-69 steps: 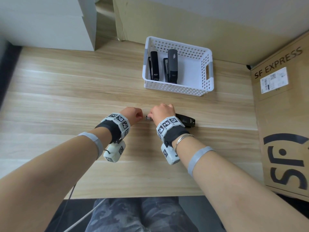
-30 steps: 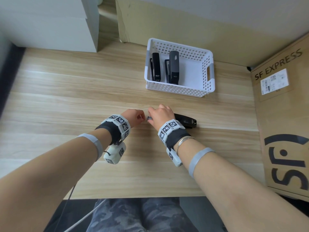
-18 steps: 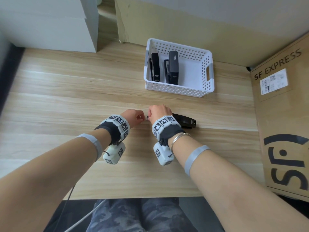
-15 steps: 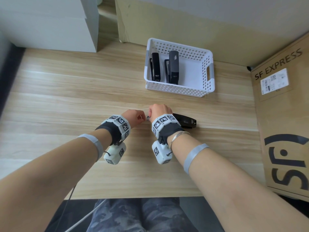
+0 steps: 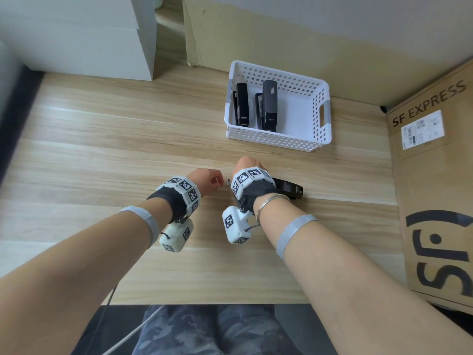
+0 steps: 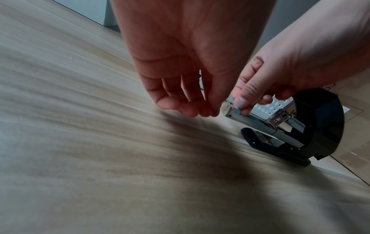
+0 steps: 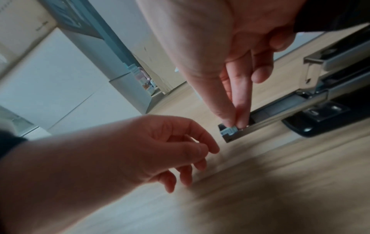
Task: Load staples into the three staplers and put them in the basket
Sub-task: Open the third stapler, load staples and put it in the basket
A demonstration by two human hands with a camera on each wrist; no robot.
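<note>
Your right hand (image 7: 236, 66) pinches staples (image 7: 230, 130) at the open stapler's (image 6: 312, 126) metal channel (image 7: 280, 114); your left hand (image 7: 160, 147) hovers beside, loosely curled, empty.

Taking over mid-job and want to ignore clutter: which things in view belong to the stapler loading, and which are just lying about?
Part of the job:
- open stapler on the desk, right hand pinching the front of its metal staple channel
- left hand, loosely curled beside it
- white basket
- two staplers already in the basket

Just lying about:
- SF Express carton
- white boxes
- wooden desk
</note>
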